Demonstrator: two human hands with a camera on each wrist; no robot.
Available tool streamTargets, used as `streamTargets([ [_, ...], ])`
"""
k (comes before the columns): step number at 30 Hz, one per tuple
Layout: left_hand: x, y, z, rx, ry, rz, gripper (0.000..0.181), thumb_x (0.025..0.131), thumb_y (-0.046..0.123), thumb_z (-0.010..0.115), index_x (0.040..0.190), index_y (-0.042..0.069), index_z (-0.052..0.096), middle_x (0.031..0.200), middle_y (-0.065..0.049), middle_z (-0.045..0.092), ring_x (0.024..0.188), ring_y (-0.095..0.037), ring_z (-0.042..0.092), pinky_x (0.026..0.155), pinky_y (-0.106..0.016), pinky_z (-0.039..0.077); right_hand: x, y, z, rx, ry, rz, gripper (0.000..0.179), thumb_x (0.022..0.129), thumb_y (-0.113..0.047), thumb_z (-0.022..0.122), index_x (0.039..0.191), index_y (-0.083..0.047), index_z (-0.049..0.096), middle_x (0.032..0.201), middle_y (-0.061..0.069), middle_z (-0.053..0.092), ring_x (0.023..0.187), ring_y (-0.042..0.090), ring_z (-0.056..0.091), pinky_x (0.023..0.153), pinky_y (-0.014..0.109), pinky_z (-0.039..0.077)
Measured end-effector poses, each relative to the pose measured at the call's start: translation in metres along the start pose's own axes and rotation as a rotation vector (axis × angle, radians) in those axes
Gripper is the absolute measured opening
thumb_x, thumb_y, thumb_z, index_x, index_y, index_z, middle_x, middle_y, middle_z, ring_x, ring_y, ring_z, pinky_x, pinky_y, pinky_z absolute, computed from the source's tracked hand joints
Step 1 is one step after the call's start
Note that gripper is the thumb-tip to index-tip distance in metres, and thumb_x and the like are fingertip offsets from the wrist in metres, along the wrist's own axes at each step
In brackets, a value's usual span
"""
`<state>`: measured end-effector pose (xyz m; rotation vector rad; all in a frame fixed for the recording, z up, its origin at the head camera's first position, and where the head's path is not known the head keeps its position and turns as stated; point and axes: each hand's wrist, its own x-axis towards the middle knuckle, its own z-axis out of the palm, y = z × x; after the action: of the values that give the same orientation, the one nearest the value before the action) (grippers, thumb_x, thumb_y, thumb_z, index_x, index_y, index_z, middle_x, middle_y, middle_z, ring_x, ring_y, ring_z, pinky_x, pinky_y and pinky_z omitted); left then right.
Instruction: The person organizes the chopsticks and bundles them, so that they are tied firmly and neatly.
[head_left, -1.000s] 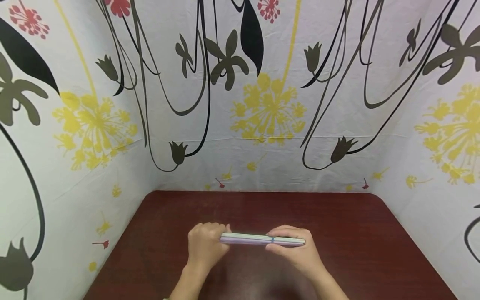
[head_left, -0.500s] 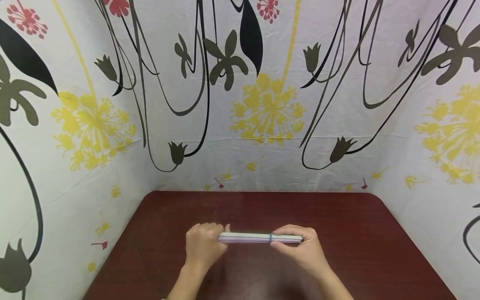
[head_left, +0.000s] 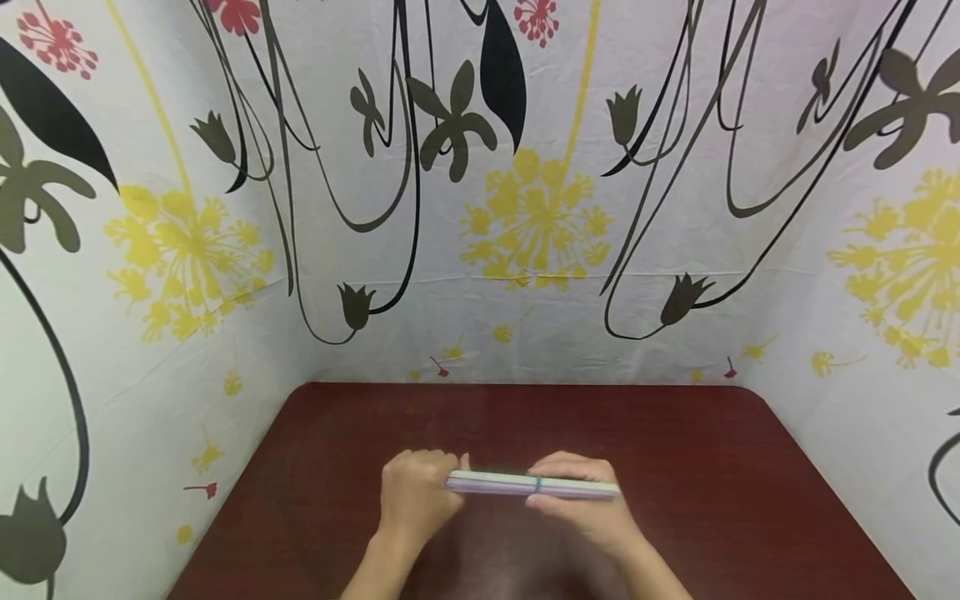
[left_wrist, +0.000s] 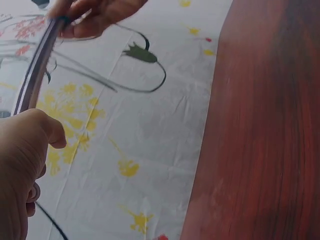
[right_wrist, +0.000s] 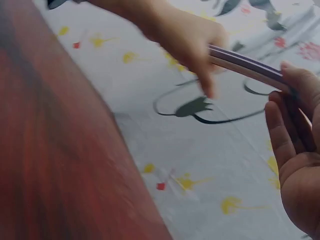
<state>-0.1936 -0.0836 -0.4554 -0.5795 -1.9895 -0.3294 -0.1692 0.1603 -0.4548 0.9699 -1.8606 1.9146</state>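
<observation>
A slim bundle of pale sticks (head_left: 491,482), whitish green and lilac, is held level above the table in the head view. A thin blue band (head_left: 537,484) circles it right of its middle. My left hand (head_left: 416,496) grips the left end in a fist, which hides that end. With thumb and fingers, my right hand (head_left: 588,510) pinches the bundle close by the band. The left wrist view shows the bundle (left_wrist: 36,75) rising out of the left fist (left_wrist: 22,165). In the right wrist view, the thumb (right_wrist: 300,77) lies along the bundle (right_wrist: 250,67).
A dark red-brown table (head_left: 360,417) with rounded far corners lies beneath both hands. White cloth (head_left: 525,333) printed with yellow, grey and red flowers surrounds it at the back and both sides.
The right hand moves slightly right, then back left along the bundle, its fingertips now just left of the band. The bundle shifts slightly right and its right end dips. The left hand keeps its grip.
</observation>
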Motion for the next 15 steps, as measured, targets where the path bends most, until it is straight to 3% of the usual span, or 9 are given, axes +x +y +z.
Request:
streamTargets([
  [4,0.001,0.003,0.002,0.009,-0.017,0.029,0.04,0.077,0.022,0.063,0.049,0.021,0.034,0.044,0.009,0.037,0.038,-0.007,0.027,0.042,-0.023,0.025,-0.001,0.002,0.007,-0.057,-0.027,0.031,0.03,0.074,0.013,0.079,0.102,0.005,0.075,0.099,0.017,0.073,0.09,0.012,0.07,0.068,0.027,0.057],
  [8,0.0,0.001,0.001,0.017,-0.02,-0.002,0.04,0.082,0.024,0.057,0.049,0.021,0.034,0.044,0.009,0.037,0.037,-0.009,0.029,0.042,-0.025,0.025,-0.003,0.003,0.005,-0.085,-0.001,0.017,0.037,0.07,0.015,0.08,0.105,0.005,0.073,0.1,0.016,0.073,0.093,0.012,0.07,0.076,0.026,0.056],
  [11,0.0,-0.003,0.0,0.02,-0.007,-0.016,0.041,0.085,0.026,0.052,0.049,0.021,0.033,0.044,0.009,0.035,0.037,-0.009,0.026,0.041,-0.024,0.024,-0.004,0.004,0.0,-0.04,0.043,0.0,0.041,0.067,0.021,0.078,0.103,0.002,0.074,0.099,0.008,0.073,0.093,0.01,0.068,0.077,0.024,0.055],
  [15,0.0,-0.006,0.0,0.012,0.009,-0.019,0.042,0.085,0.026,0.052,0.049,0.021,0.032,0.044,0.01,0.033,0.038,-0.009,0.023,0.04,-0.024,0.023,-0.004,0.004,-0.003,0.031,0.075,-0.017,0.04,0.068,0.026,0.073,0.098,-0.001,0.075,0.097,-0.001,0.071,0.09,0.007,0.067,0.069,0.022,0.056],
])
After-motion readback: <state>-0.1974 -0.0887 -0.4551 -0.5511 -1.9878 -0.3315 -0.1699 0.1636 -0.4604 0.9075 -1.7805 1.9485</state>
